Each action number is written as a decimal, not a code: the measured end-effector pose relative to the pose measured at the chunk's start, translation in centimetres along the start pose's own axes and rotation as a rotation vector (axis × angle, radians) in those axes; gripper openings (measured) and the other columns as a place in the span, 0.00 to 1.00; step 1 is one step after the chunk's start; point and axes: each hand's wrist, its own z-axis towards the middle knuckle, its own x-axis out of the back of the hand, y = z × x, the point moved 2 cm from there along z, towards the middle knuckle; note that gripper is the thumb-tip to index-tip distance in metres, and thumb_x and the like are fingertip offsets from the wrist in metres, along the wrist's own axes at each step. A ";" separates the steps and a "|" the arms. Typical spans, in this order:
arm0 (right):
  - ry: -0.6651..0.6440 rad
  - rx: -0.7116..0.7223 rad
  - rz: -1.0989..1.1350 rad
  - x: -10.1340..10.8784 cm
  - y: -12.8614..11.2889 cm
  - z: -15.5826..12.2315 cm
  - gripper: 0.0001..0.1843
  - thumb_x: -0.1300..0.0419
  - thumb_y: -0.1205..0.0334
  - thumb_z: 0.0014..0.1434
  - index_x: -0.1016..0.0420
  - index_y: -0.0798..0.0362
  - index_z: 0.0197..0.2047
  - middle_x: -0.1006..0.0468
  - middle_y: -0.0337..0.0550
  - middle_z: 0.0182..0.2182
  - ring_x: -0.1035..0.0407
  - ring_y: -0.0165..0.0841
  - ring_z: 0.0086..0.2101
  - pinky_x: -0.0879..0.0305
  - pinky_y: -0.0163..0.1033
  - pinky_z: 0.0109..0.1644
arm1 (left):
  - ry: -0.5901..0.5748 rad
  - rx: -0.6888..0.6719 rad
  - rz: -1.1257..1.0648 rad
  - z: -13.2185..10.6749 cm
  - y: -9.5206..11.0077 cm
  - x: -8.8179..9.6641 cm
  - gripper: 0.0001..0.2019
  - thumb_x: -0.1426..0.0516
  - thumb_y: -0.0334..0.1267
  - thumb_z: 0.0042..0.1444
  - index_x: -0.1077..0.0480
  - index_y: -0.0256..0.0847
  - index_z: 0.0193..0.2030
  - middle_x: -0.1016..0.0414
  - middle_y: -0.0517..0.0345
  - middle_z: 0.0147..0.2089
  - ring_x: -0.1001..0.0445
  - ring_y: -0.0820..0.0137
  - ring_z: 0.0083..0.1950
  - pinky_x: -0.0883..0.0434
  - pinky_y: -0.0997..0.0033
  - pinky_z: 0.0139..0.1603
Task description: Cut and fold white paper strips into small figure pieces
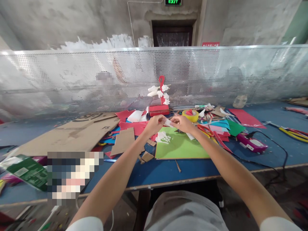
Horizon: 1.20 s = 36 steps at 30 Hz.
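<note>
Scanning from the tabletop's left edge: cardboard (72,134) lies flat, apart from the work. At centre, left hand (154,124) and right hand (184,123) pinch a white paper piece (168,122) with fingertips closed on it, evidently for control, above the green sheet (183,147). Glue gun (251,143) rests rightward, within reach.

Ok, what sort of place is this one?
Likely a craft workbench in a bare workshop: a blue table strewn with cardboard and a green sheet, a perforated metal screen along its back, an EXIT sign on the concrete wall. The left hand and right hand pinch a white paper piece.
</note>
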 end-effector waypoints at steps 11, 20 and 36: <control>-0.014 0.047 -0.102 -0.1 0.3 0.0 0.14 0.43 0.54 0.61 0.22 0.55 0.39 0.19 0.45 0.33 0.26 0.34 0.31 0.35 0.36 0.34 | -0.082 -0.069 0.079 0.0 0.0 -0.3 0.10 0.47 0.37 0.58 0.26 0.37 0.37 0.25 0.57 0.32 0.30 0.71 0.31 0.38 0.74 0.32; -0.050 0.200 -0.218 -0.3 -0.8 -0.5 0.21 0.35 0.59 0.54 0.31 0.48 0.51 0.23 0.44 0.45 0.28 0.36 0.42 0.36 0.38 0.44 | -0.145 0.013 -0.012 -0.1 -0.8 -0.8 0.10 0.46 0.41 0.55 0.28 0.37 0.32 0.31 0.60 0.25 0.36 0.73 0.26 0.43 0.74 0.27; 0.064 0.232 -0.311 -0.1 -0.6 -0.1 0.08 0.42 0.60 0.62 0.21 0.50 0.41 0.19 0.44 0.39 0.29 0.35 0.37 0.40 0.38 0.43 | -0.182 0.140 -0.328 0.4 -1.6 -1.3 0.17 0.41 0.50 0.51 0.26 0.35 0.31 0.24 0.55 0.28 0.30 0.72 0.29 0.34 0.73 0.31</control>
